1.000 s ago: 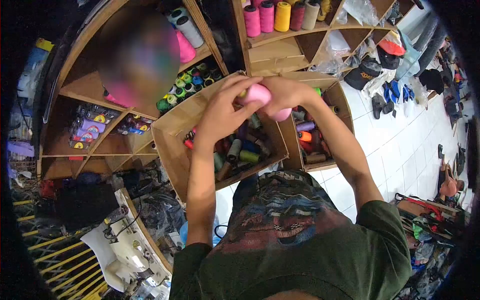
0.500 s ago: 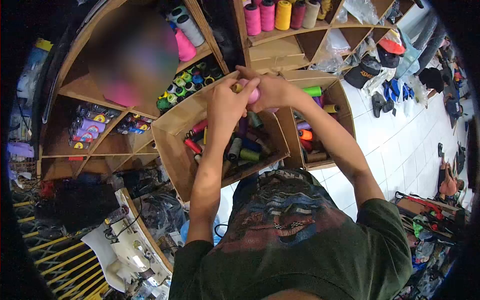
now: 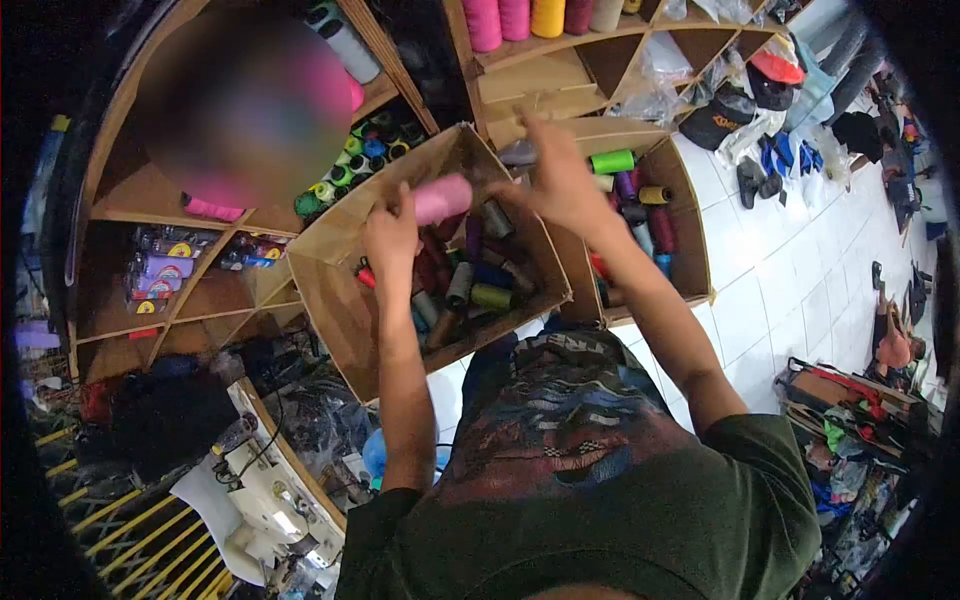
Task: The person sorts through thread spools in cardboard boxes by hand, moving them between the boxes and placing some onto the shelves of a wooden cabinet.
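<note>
The left hand (image 3: 392, 238) is closed around the lower end of the pink spool (image 3: 445, 197), fingers wrapped on its body. It holds the spool tilted just above the open wooden bin (image 3: 335, 300), over the mixed spools lying there. The right hand (image 3: 560, 185) is open, with fingers spread and raised. It sits apart from the pink spool, over the divider between the bin and the neighbouring compartment (image 3: 690, 230). Nothing solid shows in its grasp, and whether a thread end runs to it cannot be told.

Change from one second ago: both hands were then cupped together around the pink spool, above the middle of the bin. Half a second ago they were still joined on it. The hands are now separated, the spool has passed fully to the left hand and sits lower and further left, and the right hand has moved up and to the right. The two-handed grip is therefore released, and the spool is carried by one hand only.

A green spool (image 3: 612, 160) lies at the top of the neighbouring compartment, near the right hand but not touched by it. The upper shelf (image 3: 530, 75) carries upright cones above both hands. A sewing machine (image 3: 265, 490) stands below the left arm, and the tiled floor (image 3: 770, 300) lies to the right.
</note>
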Motion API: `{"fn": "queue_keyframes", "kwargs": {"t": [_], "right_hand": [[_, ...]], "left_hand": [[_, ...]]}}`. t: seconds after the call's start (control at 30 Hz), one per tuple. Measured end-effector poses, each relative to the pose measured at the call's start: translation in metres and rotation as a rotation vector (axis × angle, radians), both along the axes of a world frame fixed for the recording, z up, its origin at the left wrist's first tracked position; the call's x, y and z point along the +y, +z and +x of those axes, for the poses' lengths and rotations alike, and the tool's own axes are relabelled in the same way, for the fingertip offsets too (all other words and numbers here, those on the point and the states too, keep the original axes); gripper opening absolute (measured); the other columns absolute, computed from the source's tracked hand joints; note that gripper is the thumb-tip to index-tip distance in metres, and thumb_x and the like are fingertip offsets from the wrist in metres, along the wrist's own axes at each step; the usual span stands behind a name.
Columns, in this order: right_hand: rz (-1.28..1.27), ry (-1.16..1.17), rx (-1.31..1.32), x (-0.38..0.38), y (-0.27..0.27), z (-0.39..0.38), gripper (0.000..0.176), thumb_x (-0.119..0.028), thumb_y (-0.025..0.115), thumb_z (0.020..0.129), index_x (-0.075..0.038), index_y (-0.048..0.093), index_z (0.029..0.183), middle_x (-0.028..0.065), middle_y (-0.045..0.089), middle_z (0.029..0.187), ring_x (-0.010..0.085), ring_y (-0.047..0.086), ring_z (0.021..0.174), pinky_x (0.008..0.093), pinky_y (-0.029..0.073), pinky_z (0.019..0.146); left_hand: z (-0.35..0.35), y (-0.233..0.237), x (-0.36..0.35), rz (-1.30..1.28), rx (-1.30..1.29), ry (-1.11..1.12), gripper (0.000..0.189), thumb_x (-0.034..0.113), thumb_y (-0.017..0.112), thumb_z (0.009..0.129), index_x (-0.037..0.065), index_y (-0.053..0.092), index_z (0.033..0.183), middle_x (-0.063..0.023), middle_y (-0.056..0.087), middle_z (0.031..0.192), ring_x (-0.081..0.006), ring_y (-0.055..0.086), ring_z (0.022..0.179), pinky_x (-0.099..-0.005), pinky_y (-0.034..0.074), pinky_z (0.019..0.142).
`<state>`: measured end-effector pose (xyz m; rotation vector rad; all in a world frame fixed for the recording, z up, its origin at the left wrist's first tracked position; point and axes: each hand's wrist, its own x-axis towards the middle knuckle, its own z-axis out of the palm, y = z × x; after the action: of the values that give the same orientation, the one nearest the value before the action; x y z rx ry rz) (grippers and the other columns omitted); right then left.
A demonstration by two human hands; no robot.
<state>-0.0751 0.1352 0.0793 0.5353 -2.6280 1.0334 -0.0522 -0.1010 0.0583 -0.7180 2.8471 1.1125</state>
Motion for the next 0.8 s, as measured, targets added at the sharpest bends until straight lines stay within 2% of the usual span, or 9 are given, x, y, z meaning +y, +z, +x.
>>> {"fn": "queue_keyframes", "kwargs": {"t": [0.07,0.2,0.33,0.37,0.47,0.57,0.67,0.73,0.8], "right_hand": [[-0.073,-0.151,0.043,0.043,-0.042,-0.003,0.068,-0.035,0.076,0.07,0.0,0.048,0.121,0.0246,0.057,0.108,0.0407,0.052,0.105,0.0449,0.042,0.089],[0.065,-0.297,-0.606,0.166,-0.184,0.01,0.046,-0.032,0.069,0.075,0.0,0.059,0.108,0.0246,0.064,0.092,0.0395,0.062,0.09,0.0428,0.05,0.078],[0.287,-0.581,-0.892,0.216,-0.249,0.084,0.045,-0.031,0.067,0.073,-0.003,0.062,0.107,0.0218,0.064,0.101,0.034,0.061,0.1,0.0409,0.048,0.084],[0.302,-0.567,-0.994,0.222,-0.267,0.089,0.042,-0.028,0.066,0.073,-0.003,0.062,0.107,0.0215,0.064,0.101,0.0344,0.06,0.1,0.0415,0.048,0.085],[0.086,-0.395,-0.846,0.222,-0.294,0.105,0.042,-0.023,0.067,0.071,-0.005,0.062,0.109,0.0216,0.065,0.097,0.0338,0.062,0.096,0.043,0.048,0.085],[0.059,-0.361,-0.884,0.189,-0.278,0.087,0.05,-0.021,0.07,0.068,-0.011,0.058,0.115,0.0175,0.063,0.104,0.0332,0.059,0.102,0.0429,0.047,0.086],[0.353,-0.316,-0.65,0.171,-0.313,0.078,0.061,-0.021,0.074,0.065,-0.016,0.053,0.123,0.0131,0.055,0.116,0.033,0.05,0.112,0.0423,0.046,0.09],[0.611,-0.224,-0.728,0.167,-0.334,0.062,0.061,-0.024,0.073,0.067,-0.02,0.049,0.123,0.0099,0.048,0.121,0.0318,0.043,0.118,0.0426,0.043,0.093],[0.69,-0.163,-0.71,0.159,-0.336,0.06,0.059,-0.023,0.072,0.068,-0.02,0.049,0.122,0.01,0.049,0.119,0.0304,0.045,0.116,0.0431,0.043,0.092]], "left_hand": [[0.008,-0.042,-0.016,0.047,-0.027,-0.053,0.058,0.049,0.049,0.088,-0.007,0.061,0.091,-0.0198,0.06,0.055,-0.0261,0.064,0.052,-0.0365,0.051,0.056],[0.013,-0.167,-0.047,0.183,-0.125,-0.131,0.054,0.046,0.05,0.089,-0.007,0.057,0.097,-0.0146,0.061,0.055,-0.0228,0.062,0.047,-0.0306,0.049,0.051],[0.021,-0.237,-0.034,0.811,-0.482,0.164,0.047,0.037,0.051,0.091,-0.003,0.049,0.115,-0.0195,0.062,0.089,-0.0272,0.066,0.068,-0.0382,0.055,0.059],[0.017,-0.246,-0.031,0.729,-0.655,0.221,0.043,0.032,0.049,0.092,-0.001,0.045,0.12,-0.0211,0.055,0.106,-0.0316,0.065,0.075,-0.0426,0.057,0.063],[0.03,-0.251,-0.017,0.596,-0.707,0.032,0.04,0.025,0.047,0.092,0.0,0.044,0.124,-0.0211,0.051,0.113,-0.0322,0.064,0.078,-0.0414,0.058,0.064],[0.04,-0.222,-0.003,0.393,-0.644,-0.17,0.038,0.021,0.048,0.091,0.003,0.047,0.125,-0.0174,0.058,0.101,-0.0307,0.064,0.084,-0.0395,0.057,0.064],[0.063,-0.248,-0.023,0.28,-0.461,-0.168,0.03,0.019,0.051,0.092,0.003,0.054,0.117,-0.0117,0.061,0.094,-0.0232,0.064,0.08,-0.0318,0.054,0.058],[0.07,-0.231,-0.018,0.081,-0.203,-0.254,0.025,0.018,0.051,0.094,0.002,0.055,0.112,-0.0085,0.06,0.098,-0.0175,0.063,0.073,-0.0294,0.052,0.054],[0.067,-0.17,0.015,0.318,-0.214,-0.08,0.024,0.013,0.05,0.093,0.002,0.056,0.112,-0.0106,0.06,0.099,-0.0173,0.064,0.076,-0.0276,0.05,0.059]]}}
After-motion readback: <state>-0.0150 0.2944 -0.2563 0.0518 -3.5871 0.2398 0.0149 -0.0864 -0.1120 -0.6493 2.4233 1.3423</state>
